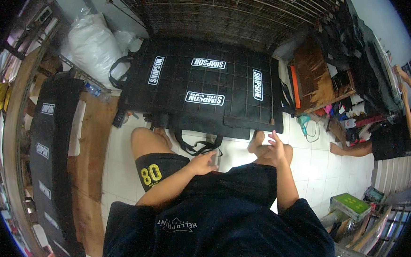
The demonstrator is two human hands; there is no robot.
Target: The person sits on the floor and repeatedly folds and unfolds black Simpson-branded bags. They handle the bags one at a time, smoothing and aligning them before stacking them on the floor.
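A large flat black fabric bag (166,99) with white printed labels and a grid of thin lines lies in front of me on the floor. A black strap (188,147) loops from its near edge. Above my lap, nearest that strap, is my left hand (203,163), its thumb and fingers apart and nothing visible in it. My right hand (277,150) is raised over my right knee, close to the bag's near right corner, with fingers stretched and spread. Neither hand visibly touches the bag.
A metal wire rack (226,11) stands beyond the bag. At left are a long black labelled fabric piece (52,161) and a plastic-wrapped white bundle (94,45). A teal tool with a cord (304,122) lies right, near a worn wooden cabinet (315,74) and another person (394,138).
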